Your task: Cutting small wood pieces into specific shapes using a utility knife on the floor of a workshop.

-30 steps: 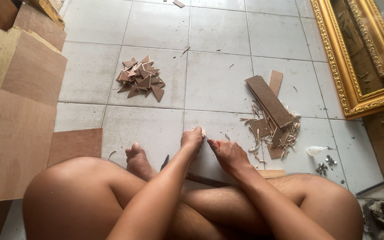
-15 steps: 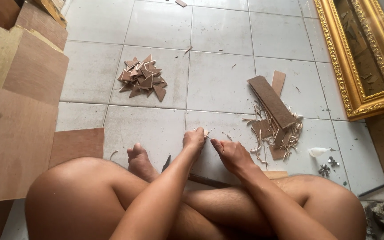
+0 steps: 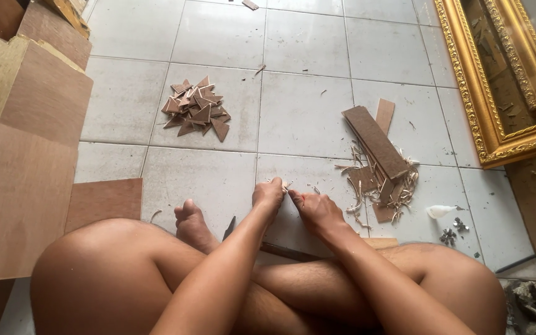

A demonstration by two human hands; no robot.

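Here a small pale wood piece [image 3: 283, 184] is pinched between the left hand [image 3: 268, 195] and right hand [image 3: 314, 208]; light, thin, brittle, best gripped at its edges.

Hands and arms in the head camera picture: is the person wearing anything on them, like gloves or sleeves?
No. The left hand and the right hand are bare, with no gloves. Both forearms are bare too, with no sleeves showing. No watch, bracelet or ring can be seen on them.

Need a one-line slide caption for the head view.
Seated person's left hand and right hand meet over tiled floor, wood scraps beyond.
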